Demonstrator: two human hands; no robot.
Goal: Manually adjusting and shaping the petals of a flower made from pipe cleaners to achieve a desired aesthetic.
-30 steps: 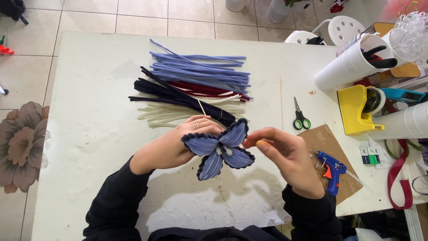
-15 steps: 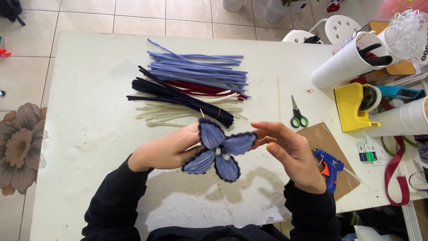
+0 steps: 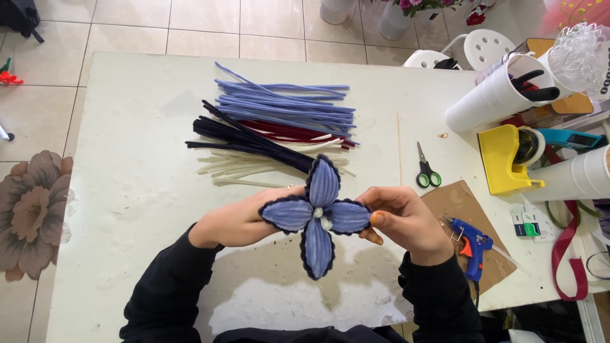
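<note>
Above the white table's near edge (image 3: pixel 95 267), four-petalled blue fuzzy pipe-cleaner flower (image 3: pixel 316 216), left hand (image 3: pixel 244 221) and right hand (image 3: pixel 403 219) both pinching side petals, bare tabletop all round.

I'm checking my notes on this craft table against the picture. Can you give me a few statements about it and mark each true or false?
1. Both hands hold the four-petal blue flower. True: left hand and right hand grip opposite sides.
2. The scissors are open. False: they lie closed.
3. The glue gun rests by the cardboard. True.
4. The pipe cleaners are all blue. False: black, red and white ones too.
</note>
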